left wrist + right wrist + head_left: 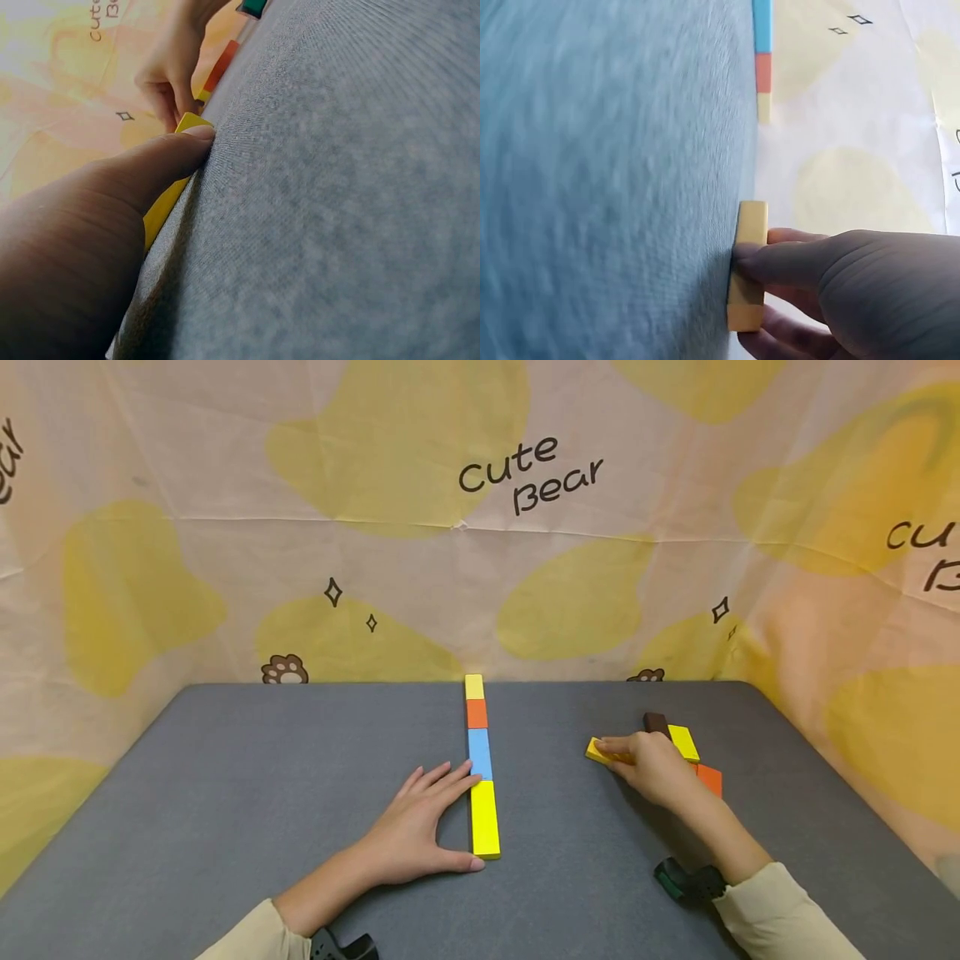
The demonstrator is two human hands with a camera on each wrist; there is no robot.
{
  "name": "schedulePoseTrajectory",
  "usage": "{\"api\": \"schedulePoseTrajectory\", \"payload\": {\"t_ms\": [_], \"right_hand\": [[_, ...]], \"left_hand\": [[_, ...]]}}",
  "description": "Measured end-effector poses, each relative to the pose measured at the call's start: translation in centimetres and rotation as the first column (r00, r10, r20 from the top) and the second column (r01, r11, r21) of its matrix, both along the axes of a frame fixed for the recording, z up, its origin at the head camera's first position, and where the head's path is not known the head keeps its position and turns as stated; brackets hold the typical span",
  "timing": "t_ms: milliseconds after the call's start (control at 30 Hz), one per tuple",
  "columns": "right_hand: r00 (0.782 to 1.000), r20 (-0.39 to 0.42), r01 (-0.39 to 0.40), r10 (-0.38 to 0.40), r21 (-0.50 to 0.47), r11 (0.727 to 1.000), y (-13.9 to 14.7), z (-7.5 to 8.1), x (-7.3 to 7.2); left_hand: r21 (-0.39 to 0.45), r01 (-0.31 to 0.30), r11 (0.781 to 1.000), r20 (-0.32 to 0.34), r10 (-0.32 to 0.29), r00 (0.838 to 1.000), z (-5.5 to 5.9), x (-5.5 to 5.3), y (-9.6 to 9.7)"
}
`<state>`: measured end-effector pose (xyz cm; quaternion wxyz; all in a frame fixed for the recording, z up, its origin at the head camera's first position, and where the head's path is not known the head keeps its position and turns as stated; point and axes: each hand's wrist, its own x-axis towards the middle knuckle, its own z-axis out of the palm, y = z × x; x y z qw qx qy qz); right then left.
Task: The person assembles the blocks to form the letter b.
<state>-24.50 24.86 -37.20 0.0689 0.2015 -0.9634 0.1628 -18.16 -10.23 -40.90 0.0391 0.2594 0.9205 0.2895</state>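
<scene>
My left hand (420, 822) lies flat, fingers straight, bracing the block row (480, 760) beside it, while my right hand (652, 768) pinches a yellow block (600, 750) off the counter (225, 777).

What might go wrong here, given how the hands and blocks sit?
The left hand lies flat against the row of blocks; a nudge may skew the line. The right hand pinches a yellow block beside loose blocks; lifting it may knock those.
</scene>
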Motion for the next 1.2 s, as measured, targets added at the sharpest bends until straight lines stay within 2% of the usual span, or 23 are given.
{"api": "schedulePoseTrajectory", "payload": {"t_ms": [267, 533, 867, 1200], "right_hand": [[0.995, -0.044, -0.087, 0.084, -0.055, 0.995, -1.0, -1.3, -0.4], [0.976, -0.089, -0.209, 0.2, -0.114, 0.971, -2.8, -2.3, -1.1], [0.964, -0.071, -0.264, 0.257, -0.14, 0.954, -5.1, -2.4, -1.6], [0.941, -0.047, -0.338, 0.335, -0.171, 0.926, -6.7, -2.5, -2.2]], "left_hand": [[0.0, -0.011, 1.0, -0.006, 0.011, 1.0, -0.1, 0.0, -0.1], [-0.02, -0.012, 1.0, 0.007, 0.012, 1.0, 0.0, -0.1, 0.1], [-0.041, -0.011, 0.999, 0.016, 0.012, 1.0, 0.1, -0.2, 0.1], [-0.048, -0.013, 0.999, 0.023, 0.014, 1.0, 0.2, -0.2, 0.1]]}}
